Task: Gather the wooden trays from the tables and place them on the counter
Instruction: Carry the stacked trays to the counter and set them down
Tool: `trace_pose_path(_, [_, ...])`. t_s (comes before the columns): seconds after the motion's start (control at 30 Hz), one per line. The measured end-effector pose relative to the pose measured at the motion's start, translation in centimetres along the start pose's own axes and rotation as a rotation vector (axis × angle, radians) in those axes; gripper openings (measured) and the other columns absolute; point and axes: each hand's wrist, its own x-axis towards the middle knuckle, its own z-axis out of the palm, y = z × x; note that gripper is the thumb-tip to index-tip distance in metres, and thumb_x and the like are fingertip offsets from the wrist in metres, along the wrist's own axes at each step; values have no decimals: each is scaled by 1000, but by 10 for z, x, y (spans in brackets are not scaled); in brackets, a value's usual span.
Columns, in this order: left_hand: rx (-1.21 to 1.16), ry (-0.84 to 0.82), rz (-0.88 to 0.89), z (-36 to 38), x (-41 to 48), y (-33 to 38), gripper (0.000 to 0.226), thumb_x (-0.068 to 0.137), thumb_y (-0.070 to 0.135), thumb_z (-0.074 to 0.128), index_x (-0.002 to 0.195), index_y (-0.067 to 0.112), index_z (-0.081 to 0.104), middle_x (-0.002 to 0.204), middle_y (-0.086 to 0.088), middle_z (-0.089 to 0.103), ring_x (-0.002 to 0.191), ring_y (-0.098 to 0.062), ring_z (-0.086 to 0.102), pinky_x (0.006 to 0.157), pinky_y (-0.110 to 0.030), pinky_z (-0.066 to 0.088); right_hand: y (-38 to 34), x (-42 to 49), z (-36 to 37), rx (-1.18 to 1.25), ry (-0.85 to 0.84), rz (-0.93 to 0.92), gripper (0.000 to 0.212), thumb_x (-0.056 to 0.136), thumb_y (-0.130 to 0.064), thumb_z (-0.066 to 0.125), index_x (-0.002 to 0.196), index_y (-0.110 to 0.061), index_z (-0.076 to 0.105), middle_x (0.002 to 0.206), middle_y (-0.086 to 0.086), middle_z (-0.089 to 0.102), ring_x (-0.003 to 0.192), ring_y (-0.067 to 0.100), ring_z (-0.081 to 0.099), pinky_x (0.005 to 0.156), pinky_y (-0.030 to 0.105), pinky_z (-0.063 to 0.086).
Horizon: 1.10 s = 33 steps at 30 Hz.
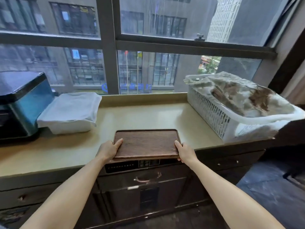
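Note:
A dark wooden tray (146,143) with rounded corners lies flat at the front edge of the beige counter (148,116), its near side slightly overhanging. My left hand (109,150) grips the tray's left edge, thumb on top. My right hand (184,152) grips the right edge the same way. Both forearms reach in from below.
A white lidded box covered with cloth (71,111) and a dark blue appliance (21,104) stand at the left. A white slatted basket of crumpled cloths (239,104) sits at the right. A window runs behind the counter; dark cabinets with a built-in appliance (145,182) stand below.

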Motion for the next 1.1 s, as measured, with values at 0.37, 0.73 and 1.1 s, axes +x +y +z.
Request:
trace_pose_path(0.37, [89, -37, -43, 24, 205, 21, 53, 91, 52, 35, 96, 3, 55, 105, -19, 65, 88, -33, 60, 75, -37, 45, -49, 210, 51, -90, -87, 17, 40, 92, -45, 34, 64, -17, 41, 53, 4, 55, 44, 17, 47, 45, 27, 36])
trace_pose_path(0.73, [287, -51, -10, 33, 335, 43, 58, 94, 48, 26, 115, 2, 55, 120, -22, 61, 110, -36, 56, 91, -39, 44, -77, 348, 89, -196, -122, 34, 46, 95, -44, 30, 90, -7, 56, 107, 25, 62, 103, 35, 58, 73, 31, 33])
trace_pose_path(1.1, [314, -43, -46, 51, 403, 46, 61, 94, 50, 24, 117, 4, 57, 122, -22, 61, 113, -38, 54, 92, -40, 44, -103, 428, 97, -304, -156, -24, 53, 96, -43, 27, 110, 1, 55, 121, 26, 58, 112, 38, 52, 89, 38, 40])
